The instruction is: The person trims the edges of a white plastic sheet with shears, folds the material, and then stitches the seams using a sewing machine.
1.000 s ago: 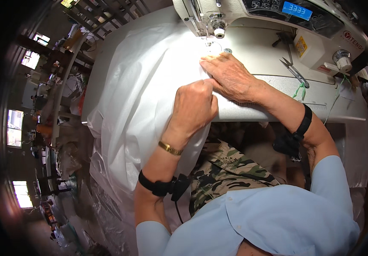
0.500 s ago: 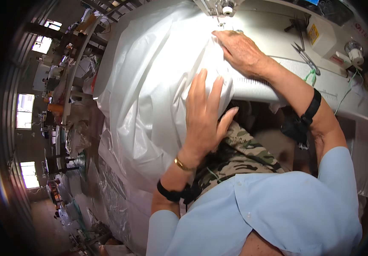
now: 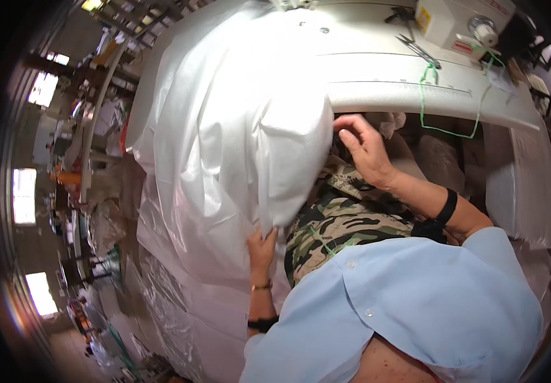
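A large white sheet of shiny, woven-looking plastic fabric drapes in folds over the sewing table and down its near side. Low on its hanging part, my left hand is closed on the fabric, with some of the fingers hidden in the folds. Beside the sheet's right edge, above my lap, is my right hand. Its fingers are curved with the thumb apart, and the fingertips reach the fabric edge without a visible grip. The sewing machine's needle area shows at the top, partly cut off by the frame.
Thread snips tied with green cord lie on the white tabletop, right of the sheet. Behind them stands a white machine housing with a dial. Clear plastic sheeting hangs at lower left. Cluttered workbenches extend along the left.
My left hand has moved down the sheet and closed on it. My right hand has come off the tabletop near the needle to the sheet's near right edge. The view has shifted.
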`<action>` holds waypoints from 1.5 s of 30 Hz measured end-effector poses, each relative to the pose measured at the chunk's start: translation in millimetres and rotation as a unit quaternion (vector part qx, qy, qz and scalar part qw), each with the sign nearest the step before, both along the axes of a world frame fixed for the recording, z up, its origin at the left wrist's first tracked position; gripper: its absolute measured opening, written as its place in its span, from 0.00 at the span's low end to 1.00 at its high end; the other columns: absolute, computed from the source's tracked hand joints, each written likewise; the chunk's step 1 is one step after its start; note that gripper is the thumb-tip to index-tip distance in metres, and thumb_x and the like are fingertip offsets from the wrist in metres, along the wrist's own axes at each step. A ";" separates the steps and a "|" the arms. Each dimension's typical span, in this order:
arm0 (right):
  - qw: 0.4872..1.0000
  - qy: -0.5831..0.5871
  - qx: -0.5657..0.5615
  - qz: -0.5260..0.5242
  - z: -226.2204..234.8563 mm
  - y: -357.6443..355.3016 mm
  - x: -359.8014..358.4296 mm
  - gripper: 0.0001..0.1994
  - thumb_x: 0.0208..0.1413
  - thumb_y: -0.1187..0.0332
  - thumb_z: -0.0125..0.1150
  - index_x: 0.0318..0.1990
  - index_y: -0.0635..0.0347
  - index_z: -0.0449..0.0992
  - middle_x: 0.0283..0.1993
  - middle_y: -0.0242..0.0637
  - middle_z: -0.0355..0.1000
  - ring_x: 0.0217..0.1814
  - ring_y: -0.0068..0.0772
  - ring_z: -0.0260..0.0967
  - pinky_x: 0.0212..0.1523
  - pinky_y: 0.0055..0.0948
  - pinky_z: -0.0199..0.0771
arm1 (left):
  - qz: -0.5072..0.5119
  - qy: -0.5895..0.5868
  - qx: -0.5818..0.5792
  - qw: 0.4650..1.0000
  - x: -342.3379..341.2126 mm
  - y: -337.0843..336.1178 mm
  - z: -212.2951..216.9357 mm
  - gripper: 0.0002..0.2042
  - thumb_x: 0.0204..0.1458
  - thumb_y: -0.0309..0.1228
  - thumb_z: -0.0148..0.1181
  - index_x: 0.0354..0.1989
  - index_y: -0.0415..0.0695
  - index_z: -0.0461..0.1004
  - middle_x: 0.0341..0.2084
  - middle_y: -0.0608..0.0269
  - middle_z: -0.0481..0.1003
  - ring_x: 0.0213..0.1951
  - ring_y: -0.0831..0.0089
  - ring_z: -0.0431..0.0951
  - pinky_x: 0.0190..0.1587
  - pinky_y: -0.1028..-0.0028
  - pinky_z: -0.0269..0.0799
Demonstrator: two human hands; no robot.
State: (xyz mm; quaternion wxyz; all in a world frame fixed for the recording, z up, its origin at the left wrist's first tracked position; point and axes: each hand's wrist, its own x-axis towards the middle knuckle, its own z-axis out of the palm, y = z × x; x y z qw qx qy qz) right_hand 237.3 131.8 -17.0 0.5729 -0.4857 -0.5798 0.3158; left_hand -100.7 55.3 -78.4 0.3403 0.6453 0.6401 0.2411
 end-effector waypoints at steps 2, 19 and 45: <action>0.980 0.089 -0.178 0.017 -16.7 7.0 -3.9 0.15 0.63 0.63 0.52 0.49 0.67 0.72 0.43 0.40 0.73 0.45 0.30 0.70 0.48 0.28 0.70 | 0.101 -0.048 0.013 0.994 -11.0 -41.9 49.0 0.06 0.50 0.24 0.63 0.34 0.36 0.77 0.31 0.59 0.77 0.34 0.64 0.76 0.44 0.67 0.70; 0.935 0.142 -0.158 0.284 30.1 -27.9 -5.4 0.13 0.60 0.66 0.54 0.41 0.68 0.76 0.33 0.34 0.75 0.34 0.24 0.73 0.39 0.24 0.75 | 0.170 -0.276 -0.005 0.946 -90.1 20.8 87.3 0.10 0.60 0.24 0.53 0.47 0.36 0.74 0.31 0.67 0.77 0.30 0.82 0.74 0.34 0.83 0.71; 0.967 0.155 -0.166 0.117 1.6 -57.2 36.7 0.20 0.65 0.54 0.52 0.39 0.66 0.78 0.33 0.32 0.77 0.34 0.20 0.73 0.34 0.28 0.73 | -0.069 0.012 0.232 0.970 107.5 -15.9 176.2 0.05 0.55 0.23 0.60 0.38 0.37 0.78 0.29 0.62 0.77 0.30 0.76 0.76 0.32 0.78 0.70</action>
